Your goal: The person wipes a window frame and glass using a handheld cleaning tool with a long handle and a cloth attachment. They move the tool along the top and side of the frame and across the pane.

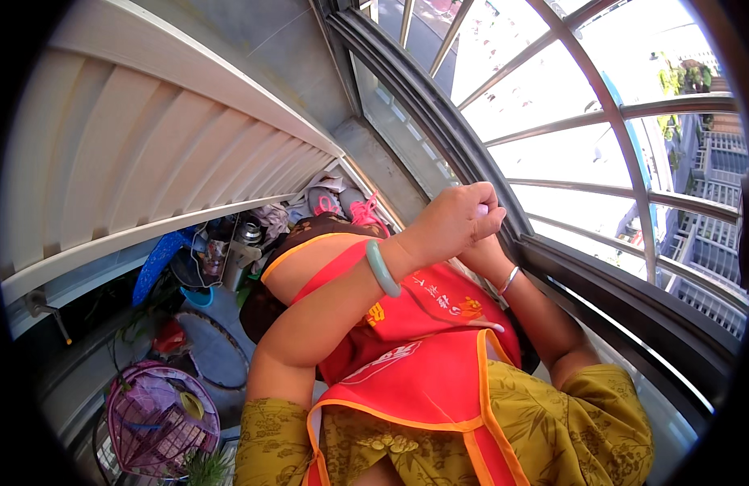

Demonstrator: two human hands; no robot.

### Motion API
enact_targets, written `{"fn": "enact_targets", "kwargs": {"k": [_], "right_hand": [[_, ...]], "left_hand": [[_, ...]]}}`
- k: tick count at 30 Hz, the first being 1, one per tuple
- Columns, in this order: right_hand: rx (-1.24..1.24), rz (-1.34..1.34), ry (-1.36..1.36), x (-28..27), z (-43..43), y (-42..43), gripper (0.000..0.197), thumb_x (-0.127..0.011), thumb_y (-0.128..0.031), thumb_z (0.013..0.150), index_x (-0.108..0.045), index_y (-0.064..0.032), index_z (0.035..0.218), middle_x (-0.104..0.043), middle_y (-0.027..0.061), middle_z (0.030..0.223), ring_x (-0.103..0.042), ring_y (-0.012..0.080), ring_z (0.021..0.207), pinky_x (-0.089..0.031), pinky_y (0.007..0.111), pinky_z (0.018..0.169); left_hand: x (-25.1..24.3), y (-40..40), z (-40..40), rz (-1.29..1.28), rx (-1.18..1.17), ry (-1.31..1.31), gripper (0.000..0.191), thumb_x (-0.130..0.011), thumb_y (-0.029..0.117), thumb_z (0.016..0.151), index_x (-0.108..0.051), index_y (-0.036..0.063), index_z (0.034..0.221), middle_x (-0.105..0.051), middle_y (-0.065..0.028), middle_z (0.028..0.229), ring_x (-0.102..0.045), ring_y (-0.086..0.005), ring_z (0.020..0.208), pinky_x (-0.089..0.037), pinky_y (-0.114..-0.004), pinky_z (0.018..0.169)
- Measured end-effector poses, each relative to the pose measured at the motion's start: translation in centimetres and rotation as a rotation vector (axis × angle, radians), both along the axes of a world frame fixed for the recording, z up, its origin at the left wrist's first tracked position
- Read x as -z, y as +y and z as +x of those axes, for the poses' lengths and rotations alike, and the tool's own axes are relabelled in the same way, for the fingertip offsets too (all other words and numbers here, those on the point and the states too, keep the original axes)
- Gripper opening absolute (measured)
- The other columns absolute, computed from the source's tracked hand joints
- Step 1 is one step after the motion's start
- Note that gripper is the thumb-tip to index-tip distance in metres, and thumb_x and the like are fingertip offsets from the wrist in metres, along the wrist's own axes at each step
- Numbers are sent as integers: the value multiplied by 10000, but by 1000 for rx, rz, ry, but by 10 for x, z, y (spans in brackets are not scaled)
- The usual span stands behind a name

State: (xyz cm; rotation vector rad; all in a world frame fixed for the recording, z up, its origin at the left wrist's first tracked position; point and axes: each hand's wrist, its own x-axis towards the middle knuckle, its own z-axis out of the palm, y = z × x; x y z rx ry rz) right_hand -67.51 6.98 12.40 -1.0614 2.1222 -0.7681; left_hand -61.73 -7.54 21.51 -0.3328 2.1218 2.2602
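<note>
My left hand [465, 219], with a pale green bangle [381, 268] on its wrist, is raised with curled fingers near the window frame. A small pale spot shows between its fingers; whether it is a fingertip or an object I cannot tell. Behind and below it, my right hand [483, 252] is mostly hidden; a silver bracelet [509, 280] circles that wrist. The two hands overlap closely. Under the arms lies a red apron [429, 383] with orange edging and printed writing, worn over an olive patterned top [550, 413].
The dark window frame [593, 273] and curved metal bars [635, 152] stand at the right. A white slatted panel [168, 152] rises at the left. Grey shoes with pink laces [362, 206], a steel flask [250, 233], a blue item [158, 261] and a purple wire basket [161, 419] lie lower down.
</note>
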Motion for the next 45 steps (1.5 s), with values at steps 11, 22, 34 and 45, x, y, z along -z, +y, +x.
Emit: {"fn": "enact_targets", "kwargs": {"k": [11, 22, 34, 45], "right_hand": [[-172, -278, -211, 42, -28, -160, 168, -610, -137, 741, -518, -47, 848, -553, 69, 885, -530, 175, 812, -441, 308, 689], [-186, -120, -387, 85, -8, 13, 143, -596, -115, 743, -517, -49, 844, -553, 62, 886, -524, 159, 815, -440, 297, 687], [-98, -51, -491, 71, -16, 163, 119, -580, -90, 746, -517, -52, 840, -552, 54, 886, -516, 142, 818, -439, 285, 685], [65, -111, -515, 34, -9, 99, 32, -519, -49, 747, -546, -38, 761, -575, 27, 728, -529, 103, 688, -432, 225, 627]], "left_hand": [[21, -88, -7, -533, -138, 1, 225, -564, 206, 784, -488, -3, 748, -527, -156, 669, -483, -274, 598, -422, -328, 586], [57, 34, 4, -373, 58, 43, 242, -562, 238, 777, -487, 14, 726, -542, -162, 683, -545, -331, 695, -432, -396, 639], [46, 134, 13, -184, 380, 56, 240, -525, 224, 815, -471, 6, 900, -559, -195, 871, -543, -331, 886, -428, -386, 747], [-6, -14, 143, -210, -325, -155, 221, -481, 92, 859, -494, -11, 1054, -563, -112, 1002, -552, -181, 930, -428, -283, 830]]}}
